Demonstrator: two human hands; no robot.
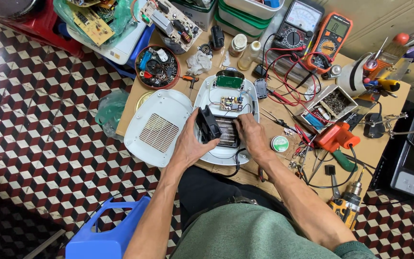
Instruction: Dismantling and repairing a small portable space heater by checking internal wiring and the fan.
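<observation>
A white opened appliance shell (219, 88) lies on the wooden workbench, with a small circuit board (231, 103) and wires inside. My left hand (190, 141) grips a black fan (208, 124) and holds it tilted up from the shell. My right hand (251, 134) rests its fingers on the ribbed heater block (226, 132) beside the fan. The removed white cover with a vent grille (158, 129) lies to the left of the shell.
Two multimeters (312, 36) with red leads stand at the back. A bowl of parts (157, 67), bottles, a solder tin (280, 144), an orange tool (336, 136) and a drill (348, 201) crowd the bench. A blue stool (106, 230) stands on the tiled floor.
</observation>
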